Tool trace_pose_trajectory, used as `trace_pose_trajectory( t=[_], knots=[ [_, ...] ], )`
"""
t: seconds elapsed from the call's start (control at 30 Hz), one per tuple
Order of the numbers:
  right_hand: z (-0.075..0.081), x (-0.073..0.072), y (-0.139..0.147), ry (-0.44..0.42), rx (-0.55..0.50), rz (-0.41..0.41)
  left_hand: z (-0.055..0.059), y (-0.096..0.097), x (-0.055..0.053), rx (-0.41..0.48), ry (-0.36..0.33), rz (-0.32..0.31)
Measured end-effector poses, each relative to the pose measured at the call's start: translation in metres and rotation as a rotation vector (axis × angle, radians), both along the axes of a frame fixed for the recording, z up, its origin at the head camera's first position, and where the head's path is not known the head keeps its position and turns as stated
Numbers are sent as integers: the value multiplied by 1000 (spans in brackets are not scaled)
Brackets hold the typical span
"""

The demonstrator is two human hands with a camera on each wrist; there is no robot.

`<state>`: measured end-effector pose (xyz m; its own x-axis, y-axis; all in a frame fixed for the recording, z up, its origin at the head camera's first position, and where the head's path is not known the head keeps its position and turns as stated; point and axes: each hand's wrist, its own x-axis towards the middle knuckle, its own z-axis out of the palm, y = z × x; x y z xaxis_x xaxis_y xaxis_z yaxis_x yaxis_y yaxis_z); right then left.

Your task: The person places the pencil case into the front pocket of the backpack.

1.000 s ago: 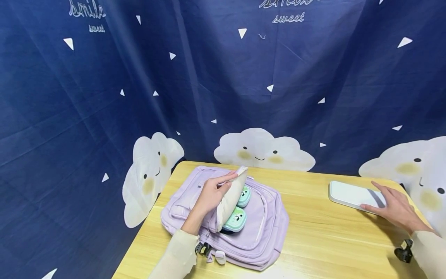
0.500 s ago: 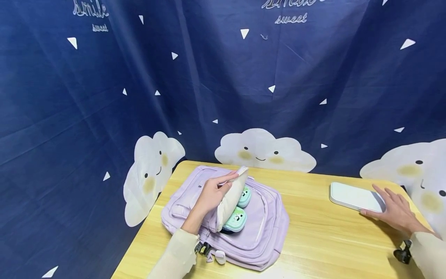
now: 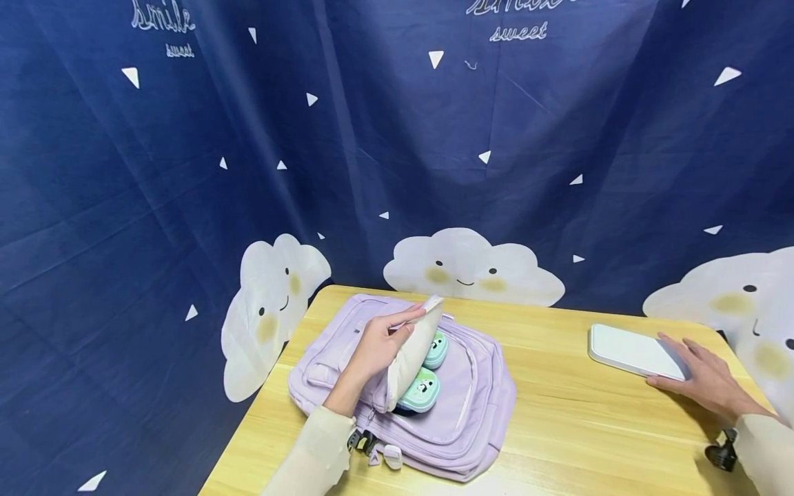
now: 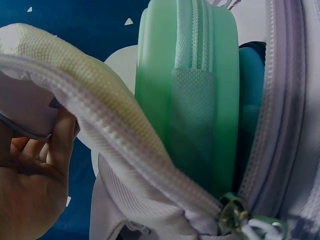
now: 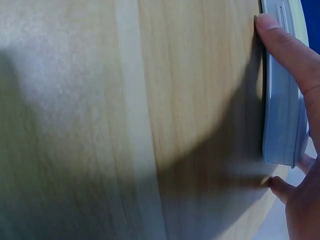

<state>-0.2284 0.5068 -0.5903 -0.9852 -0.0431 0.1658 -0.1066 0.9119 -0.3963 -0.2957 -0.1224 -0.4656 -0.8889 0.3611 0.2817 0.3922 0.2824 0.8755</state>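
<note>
A lilac backpack (image 3: 477,386) lies on the table with its front pocket unzipped. My left hand (image 3: 375,351) pinches the cream-lined pocket flap (image 3: 414,351) and holds it raised. In the opened pocket sit two mint-green zip cases with panda pictures, a nearer case (image 3: 422,391) and a farther case (image 3: 437,350). One green case (image 4: 192,115) fills the pocket mouth in the left wrist view. At the right, my right hand (image 3: 707,375) grips the end of a flat white box (image 3: 633,350) with rounded corners. The thumb (image 5: 287,45) presses its near side; the far fingers are partly hidden.
The wooden table (image 3: 558,427) carries the backpack on its left and the box near its right end. Behind it hangs a dark blue curtain (image 3: 397,138) with clouds. A small pale tag (image 3: 392,457) hangs by the backpack's near edge.
My right hand's fingers have drawn in closer around the box's end. The left hand and the raised flap have stayed in place; the head view has shifted slightly.
</note>
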Motion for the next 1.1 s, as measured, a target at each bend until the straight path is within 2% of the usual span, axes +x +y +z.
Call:
trace_pose_trajectory(
  t=[0.2, 0.6, 0.8, 1.1],
  knots=[
    [1, 3, 2, -56, -13, -33, 0, 0, 1, 0, -4, -3],
    [-5, 11, -5, -31, -13, -68, -1, -1, 3, -2, -4, -1],
    [-9, 16, -12, 19, -34, -67, -1, -1, 3, 8, -10, -1],
    [-12, 22, -21, 81, -70, -109, 0, 0, 2, 3, -19, 11]
  ],
)
